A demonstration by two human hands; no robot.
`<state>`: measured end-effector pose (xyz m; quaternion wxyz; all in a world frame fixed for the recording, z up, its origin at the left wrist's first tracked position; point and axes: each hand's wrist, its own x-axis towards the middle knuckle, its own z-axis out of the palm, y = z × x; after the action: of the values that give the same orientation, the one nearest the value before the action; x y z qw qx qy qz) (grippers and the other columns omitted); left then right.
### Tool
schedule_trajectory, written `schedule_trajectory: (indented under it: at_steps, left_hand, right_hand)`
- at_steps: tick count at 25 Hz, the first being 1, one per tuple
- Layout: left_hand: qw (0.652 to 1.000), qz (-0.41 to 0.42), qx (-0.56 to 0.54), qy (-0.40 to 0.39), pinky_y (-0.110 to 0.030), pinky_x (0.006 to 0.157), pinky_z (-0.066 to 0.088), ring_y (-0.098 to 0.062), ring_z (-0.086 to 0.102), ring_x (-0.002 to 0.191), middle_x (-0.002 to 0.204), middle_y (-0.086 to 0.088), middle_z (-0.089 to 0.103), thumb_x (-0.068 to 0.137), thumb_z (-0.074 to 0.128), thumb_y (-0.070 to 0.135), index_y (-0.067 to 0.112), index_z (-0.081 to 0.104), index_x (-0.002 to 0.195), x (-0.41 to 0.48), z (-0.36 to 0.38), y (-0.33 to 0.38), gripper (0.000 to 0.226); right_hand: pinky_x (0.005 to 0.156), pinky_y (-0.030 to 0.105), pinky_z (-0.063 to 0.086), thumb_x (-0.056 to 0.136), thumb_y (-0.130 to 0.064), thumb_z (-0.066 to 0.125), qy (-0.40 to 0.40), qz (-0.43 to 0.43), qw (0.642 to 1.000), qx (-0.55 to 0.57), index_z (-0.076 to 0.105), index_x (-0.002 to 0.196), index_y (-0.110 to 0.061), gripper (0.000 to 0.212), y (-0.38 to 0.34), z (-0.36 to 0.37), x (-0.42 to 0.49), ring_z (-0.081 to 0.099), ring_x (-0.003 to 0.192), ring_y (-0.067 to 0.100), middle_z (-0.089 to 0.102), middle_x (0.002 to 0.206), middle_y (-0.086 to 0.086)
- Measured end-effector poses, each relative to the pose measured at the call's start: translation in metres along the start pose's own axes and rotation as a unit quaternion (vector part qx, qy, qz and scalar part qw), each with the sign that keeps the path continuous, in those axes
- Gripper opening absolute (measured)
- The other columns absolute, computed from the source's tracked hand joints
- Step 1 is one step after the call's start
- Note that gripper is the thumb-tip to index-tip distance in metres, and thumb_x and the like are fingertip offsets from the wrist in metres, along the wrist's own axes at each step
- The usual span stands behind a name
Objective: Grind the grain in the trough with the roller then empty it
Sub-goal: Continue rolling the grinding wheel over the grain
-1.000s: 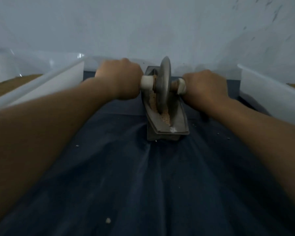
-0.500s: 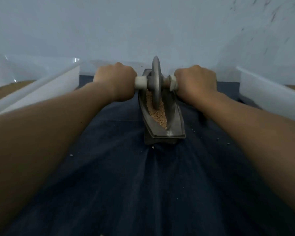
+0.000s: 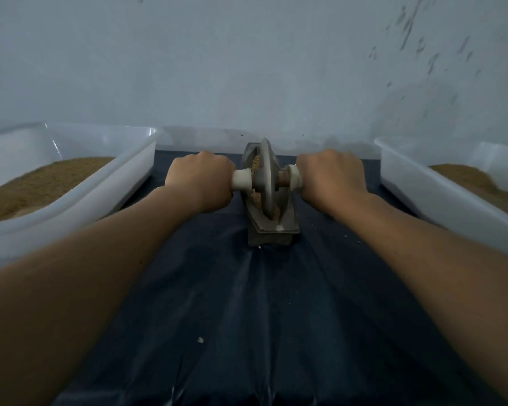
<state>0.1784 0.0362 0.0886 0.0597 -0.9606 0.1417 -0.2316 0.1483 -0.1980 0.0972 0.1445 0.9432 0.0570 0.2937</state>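
A grey boat-shaped trough [image 3: 288,221] stands on a dark sheet, its long axis pointing away from me. Tan grain [image 3: 257,197] lies inside it. A grey disc roller [image 3: 267,174] stands upright on edge in the trough's groove, with a white-capped axle handle sticking out each side. My left hand [image 3: 200,178] grips the left handle and my right hand [image 3: 329,177] grips the right handle, both fists on either side of the trough. The disc hides much of the grain.
A white plastic tub [image 3: 123,189] holding brown ground material sits at the left, and another white tub [image 3: 423,194] with a similar heap at the right. The dark sheet [image 3: 252,317] carries a few loose grains. A pale wall rises close behind.
The disc rolled to the far end of the trough, baring the near grain, and has now come back toward me to about the middle. Both hands kept their grip throughout.
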Motion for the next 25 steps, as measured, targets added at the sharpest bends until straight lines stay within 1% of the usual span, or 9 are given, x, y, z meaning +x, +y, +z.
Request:
schedule_trajectory:
  at_steps: [1,4,6,8,11,14,18,22,25]
  left_hand:
    - [1.0,0.002,0.002,-0.002,-0.028,0.049,0.026,-0.015,0.04,0.055,0.07,0.007,0.045,0.081,0.062,0.037,0.034,0.061,0.089,0.006,0.003,-0.001,0.009]
    - [1.0,0.012,0.008,-0.015,-0.029,0.049,0.032,-0.017,0.047,0.059,0.073,0.004,0.049,0.082,0.063,0.038,0.031,0.064,0.094,0.03,0.012,-0.004,0.014]
    - [1.0,0.015,0.011,-0.02,-0.032,0.053,0.037,-0.02,0.052,0.062,0.076,0.003,0.053,0.081,0.063,0.037,0.03,0.066,0.098,0.046,0.017,-0.005,0.018]
    - [0.999,0.014,0.016,-0.029,-0.034,0.056,0.04,-0.023,0.056,0.067,0.081,0.001,0.057,0.082,0.063,0.036,0.03,0.067,0.101,0.057,0.021,-0.006,0.02]
    - [0.999,0.009,0.021,-0.035,-0.033,0.056,0.039,-0.023,0.057,0.068,0.082,0.001,0.059,0.083,0.064,0.036,0.029,0.067,0.102,0.061,0.022,-0.004,0.021]
    - [0.999,0.017,0.035,-0.031,-0.033,0.057,0.04,-0.022,0.055,0.067,0.08,0.001,0.057,0.084,0.063,0.034,0.028,0.066,0.101,0.051,0.013,-0.001,0.019]
    - [0.998,0.042,0.044,-0.021,-0.032,0.054,0.035,-0.018,0.049,0.063,0.075,0.005,0.05,0.083,0.063,0.035,0.031,0.063,0.096,0.024,-0.005,0.002,0.013]
    - [0.997,0.074,0.001,-0.034,-0.027,0.052,0.033,-0.011,0.045,0.057,0.068,0.013,0.047,0.076,0.063,0.04,0.039,0.052,0.077,0.013,-0.009,-0.008,0.012]
    - [0.998,0.052,0.032,-0.026,-0.025,0.048,0.029,-0.012,0.046,0.056,0.071,0.008,0.051,0.078,0.063,0.041,0.034,0.06,0.086,0.034,0.003,-0.006,0.011]
  right_hand:
    - [0.052,0.03,0.038,0.083,-0.022,0.066,0.001,0.001,1.0,0.0,0.063,0.085,-0.022,0.004,0.0,0.007,0.004,0.049,0.059,0.026,0.049,0.067,0.002]
    - [0.048,0.026,0.03,0.085,-0.026,0.065,0.003,0.005,1.0,-0.001,0.052,0.076,-0.025,0.016,0.003,0.032,0.019,0.048,0.057,0.024,0.047,0.065,0.0]
    - [0.05,0.027,0.032,0.086,-0.027,0.065,0.006,0.01,1.0,0.013,0.055,0.078,-0.024,0.013,0.004,0.047,0.032,0.048,0.06,0.026,0.052,0.069,0.002]
    - [0.052,0.029,0.035,0.085,-0.029,0.066,0.004,0.018,0.999,0.027,0.062,0.084,-0.023,0.008,0.003,0.055,0.044,0.047,0.061,0.027,0.048,0.07,0.003]
    - [0.055,0.031,0.038,0.085,-0.034,0.068,0.0,0.02,0.999,0.04,0.063,0.085,-0.024,0.011,0.002,0.058,0.051,0.046,0.062,0.027,0.046,0.07,0.002]
    - [0.054,0.029,0.036,0.087,-0.032,0.065,-0.007,0.02,0.999,0.042,0.062,0.086,-0.022,0.01,0.002,0.052,0.039,0.047,0.062,0.026,0.048,0.071,0.001]
    - [0.048,0.025,0.03,0.086,-0.032,0.062,-0.046,-0.001,0.998,0.044,0.047,0.072,-0.027,0.021,0.011,0.028,0.015,0.042,0.055,0.016,0.048,0.066,-0.003]
    - [0.044,0.021,0.03,0.073,-0.04,0.063,-0.058,-0.014,0.998,0.026,0.051,0.066,-0.033,0.016,0.025,0.01,0.003,0.046,0.049,0.013,0.051,0.061,-0.007]
    - [0.045,0.021,0.03,0.077,-0.04,0.064,-0.098,0.001,0.994,0.043,0.056,0.069,-0.031,0.015,0.021,0.027,0.02,0.049,0.053,0.014,0.055,0.064,-0.006]
